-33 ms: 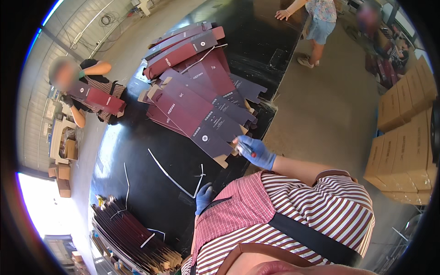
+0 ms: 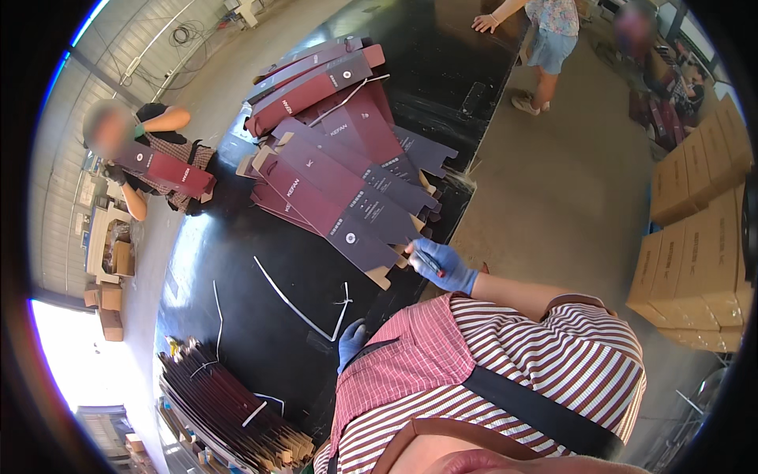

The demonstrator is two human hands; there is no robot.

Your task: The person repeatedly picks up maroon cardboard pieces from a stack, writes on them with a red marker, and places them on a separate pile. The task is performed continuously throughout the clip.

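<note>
My right hand [image 2: 448,267], in a blue glove, is closed around a slim dark tool with a red end [image 2: 429,263]; its exact kind is too small to tell. It hovers by the near corner of flattened maroon and dark-grey cardboard boxes [image 2: 324,189], which lie fanned out on the black table [image 2: 237,245]. My left hand [image 2: 351,343], also gloved in blue, rests at the table's near edge beside my checked apron. Its partly visible fingers look extended and hold nothing I can see. A loose white strap [image 2: 296,304] lies just beyond it.
A strapped bundle of flattened boxes [image 2: 229,403] stands at the lower left. Across the table on the left, a person [image 2: 170,146] holds a maroon box. Another person's hand [image 2: 485,24] touches the far table edge. Brown cartons [image 2: 691,253] are stacked on the right.
My right hand and the tool have shifted very slightly toward the right and down. The boxes, straps and my left hand stay practically where they were.
</note>
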